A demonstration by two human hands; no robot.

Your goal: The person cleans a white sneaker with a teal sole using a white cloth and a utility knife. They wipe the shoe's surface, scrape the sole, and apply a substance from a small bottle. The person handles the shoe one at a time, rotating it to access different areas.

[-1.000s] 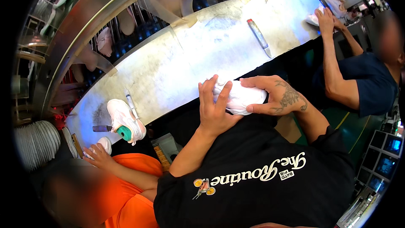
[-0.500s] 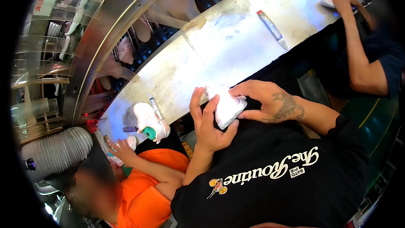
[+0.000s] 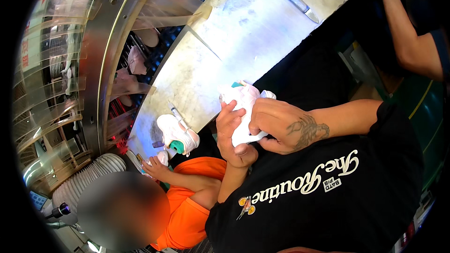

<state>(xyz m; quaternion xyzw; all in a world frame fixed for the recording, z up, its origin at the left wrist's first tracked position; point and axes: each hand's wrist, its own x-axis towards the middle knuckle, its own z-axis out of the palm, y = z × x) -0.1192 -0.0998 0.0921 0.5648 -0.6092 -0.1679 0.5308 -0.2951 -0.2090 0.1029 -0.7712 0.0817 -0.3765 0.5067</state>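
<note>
A white shoe [image 3: 241, 96] is held in front of my chest at the near edge of the worktable, with a bit of green showing at its far end. My left hand [image 3: 233, 133] wraps round its left side, thumb at the near end. Across the shoe's right side lies my right hand [image 3: 281, 126], fingers curled and pressed against the white surface. Exactly what those fingertips pinch is hidden behind the knuckles. Both hands are closed on the shoe.
On the worktable [image 3: 234, 33] lie a knife-like tool [image 3: 295, 1] with a red end and a slim pen-like tool [image 3: 178, 115]. Another white shoe [image 3: 178, 136] with a green insert stands left. A co-worker in orange [image 3: 197, 187] handles a light-coloured shoe; another person's arm [image 3: 403, 28] is at right.
The shoe has turned in my hands, showing more of its far end and the green. My right hand has moved closer over it, fingers curling in. The whole view has shifted.
</note>
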